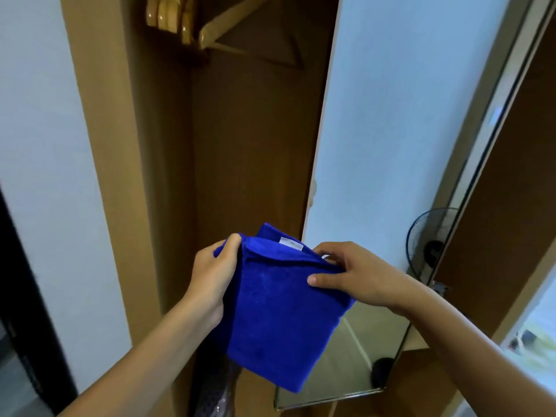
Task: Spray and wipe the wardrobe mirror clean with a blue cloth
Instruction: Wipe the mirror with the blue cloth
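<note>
A folded blue cloth [276, 320] with a small white label hangs in front of me, held by both hands at its top edge. My left hand [213, 275] grips the cloth's left upper corner, fingers curled round it. My right hand [352, 275] pinches the right upper edge, thumb on the near side. Behind the cloth stands the tall wardrobe mirror [400, 145] on the open wardrobe door, reflecting a pale wall and a fan. No spray bottle is in view.
The open wardrobe [246, 145] shows a dark wooden interior with wooden hangers [186, 22] on a rail at the top. A plastic-wrapped item [216, 395] lies at its bottom. A white wall [39, 145] is left; a wooden panel [511, 176] stands right of the mirror.
</note>
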Available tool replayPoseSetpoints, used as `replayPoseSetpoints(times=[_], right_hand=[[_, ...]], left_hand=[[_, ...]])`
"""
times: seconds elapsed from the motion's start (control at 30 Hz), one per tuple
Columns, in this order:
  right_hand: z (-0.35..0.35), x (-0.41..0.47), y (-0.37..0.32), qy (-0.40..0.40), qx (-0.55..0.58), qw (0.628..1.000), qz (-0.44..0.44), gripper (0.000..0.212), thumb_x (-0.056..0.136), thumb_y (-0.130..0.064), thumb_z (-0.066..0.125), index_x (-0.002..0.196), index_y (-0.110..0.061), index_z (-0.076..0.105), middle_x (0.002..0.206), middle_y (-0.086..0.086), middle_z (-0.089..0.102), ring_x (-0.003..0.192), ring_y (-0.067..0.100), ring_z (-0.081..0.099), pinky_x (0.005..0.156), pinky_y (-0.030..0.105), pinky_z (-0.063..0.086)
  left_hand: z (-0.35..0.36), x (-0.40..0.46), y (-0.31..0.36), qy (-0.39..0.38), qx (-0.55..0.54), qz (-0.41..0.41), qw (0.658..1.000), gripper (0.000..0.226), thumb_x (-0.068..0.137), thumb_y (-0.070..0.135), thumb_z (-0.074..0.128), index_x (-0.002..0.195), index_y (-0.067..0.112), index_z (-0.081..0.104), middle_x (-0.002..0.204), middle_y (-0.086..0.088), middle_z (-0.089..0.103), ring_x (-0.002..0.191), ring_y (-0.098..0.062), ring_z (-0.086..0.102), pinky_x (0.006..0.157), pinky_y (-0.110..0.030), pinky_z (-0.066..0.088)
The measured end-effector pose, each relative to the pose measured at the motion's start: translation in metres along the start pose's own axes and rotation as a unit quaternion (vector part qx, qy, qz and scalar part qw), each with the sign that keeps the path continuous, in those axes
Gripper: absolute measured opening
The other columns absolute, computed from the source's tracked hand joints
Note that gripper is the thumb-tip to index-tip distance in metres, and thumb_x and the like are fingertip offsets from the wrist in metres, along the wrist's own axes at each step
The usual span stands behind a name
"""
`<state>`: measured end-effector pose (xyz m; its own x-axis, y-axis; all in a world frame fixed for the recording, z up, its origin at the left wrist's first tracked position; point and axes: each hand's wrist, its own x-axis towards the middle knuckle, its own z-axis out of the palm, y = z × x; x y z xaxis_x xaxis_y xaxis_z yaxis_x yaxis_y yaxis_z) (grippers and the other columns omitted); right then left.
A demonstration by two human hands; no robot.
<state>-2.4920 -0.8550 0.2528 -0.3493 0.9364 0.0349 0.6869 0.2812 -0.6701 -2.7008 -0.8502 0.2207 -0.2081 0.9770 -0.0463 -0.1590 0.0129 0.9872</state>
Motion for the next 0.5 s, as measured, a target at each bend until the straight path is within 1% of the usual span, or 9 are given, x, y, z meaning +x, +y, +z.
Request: replayPoseSetpoints(times=[0.07,0.1,0.17,0.27,0.33,0.37,0.43,0.5], right_hand=[[-0.008,-0.001,-0.011,0.06,-0.076,0.995,-0.011,0.008,0.095,-0.031,0.061,0.103,-0.03,0.059,0.095,-0.01,0.066,0.083,0.002,0.062,0.07,0.019,0.05],[-0.013,-0.001,-0.017,0.085,-0.099,0.991,-0.014,0.008,0.096,-0.031,0.058,0.104,-0.034,0.057,0.094,-0.012,0.065,0.081,0.0,0.06,0.065,0.016,0.046],[-0.025,-0.001,-0.029,0.12,-0.115,0.986,-0.022,0.012,0.099,-0.031,0.053,0.109,-0.035,0.053,0.095,-0.008,0.066,0.082,0.003,0.06,0.065,0.018,0.047],[-0.048,0.001,-0.052,0.164,-0.123,0.978,-0.043,0.018,0.1,-0.03,0.05,0.116,-0.038,0.049,0.097,-0.003,0.068,0.085,0.011,0.064,0.075,0.03,0.055],[-0.062,0.004,-0.071,0.195,-0.116,0.972,-0.059,0.021,0.1,-0.029,0.05,0.117,-0.041,0.049,0.096,-0.003,0.069,0.086,0.013,0.065,0.078,0.034,0.056],[-0.069,0.006,-0.081,0.216,-0.123,0.966,-0.066,0.021,0.1,-0.029,0.051,0.117,-0.041,0.051,0.095,-0.004,0.07,0.085,0.012,0.066,0.077,0.034,0.056],[-0.082,0.014,-0.101,0.264,-0.155,0.949,-0.074,0.02,0.099,-0.03,0.052,0.116,-0.04,0.055,0.094,-0.006,0.07,0.084,0.009,0.065,0.073,0.027,0.055],[-0.095,0.023,-0.121,0.307,-0.182,0.931,-0.076,0.018,0.1,-0.034,0.051,0.116,-0.039,0.058,0.096,-0.008,0.069,0.085,0.007,0.063,0.07,0.023,0.053]], left_hand=[[0.007,0.009,0.009,-0.016,-0.017,0.004,1.0,0.041,0.096,0.032,0.051,0.058,0.021,0.042,0.055,0.003,0.043,0.061,-0.015,0.043,0.061,-0.029,0.029],[0.012,0.014,0.015,-0.02,-0.019,0.01,1.0,0.04,0.096,0.034,0.051,0.059,0.02,0.042,0.057,0.003,0.043,0.062,-0.015,0.043,0.061,-0.029,0.029],[0.021,0.023,0.029,-0.03,-0.022,0.034,0.999,0.037,0.096,0.036,0.051,0.064,0.019,0.045,0.062,0.001,0.046,0.064,-0.015,0.045,0.061,-0.029,0.031],[0.031,0.039,0.051,-0.051,-0.031,0.09,0.994,0.033,0.096,0.04,0.052,0.077,0.013,0.057,0.073,-0.005,0.054,0.07,-0.017,0.05,0.064,-0.03,0.034],[0.037,0.052,0.07,-0.053,-0.033,0.137,0.989,0.034,0.096,0.038,0.053,0.083,0.009,0.062,0.075,-0.007,0.058,0.072,-0.019,0.053,0.064,-0.03,0.036],[0.04,0.059,0.079,-0.055,-0.03,0.165,0.984,0.033,0.096,0.036,0.054,0.078,0.009,0.061,0.072,-0.005,0.058,0.069,-0.017,0.053,0.063,-0.029,0.037],[0.046,0.075,0.101,-0.066,-0.023,0.22,0.973,0.032,0.095,0.033,0.055,0.069,0.014,0.056,0.063,0.0,0.054,0.06,-0.013,0.05,0.058,-0.026,0.036],[0.051,0.089,0.123,-0.085,-0.027,0.257,0.962,0.032,0.095,0.032,0.055,0.068,0.016,0.053,0.061,0.001,0.052,0.056,-0.01,0.047,0.055,-0.024,0.035]])
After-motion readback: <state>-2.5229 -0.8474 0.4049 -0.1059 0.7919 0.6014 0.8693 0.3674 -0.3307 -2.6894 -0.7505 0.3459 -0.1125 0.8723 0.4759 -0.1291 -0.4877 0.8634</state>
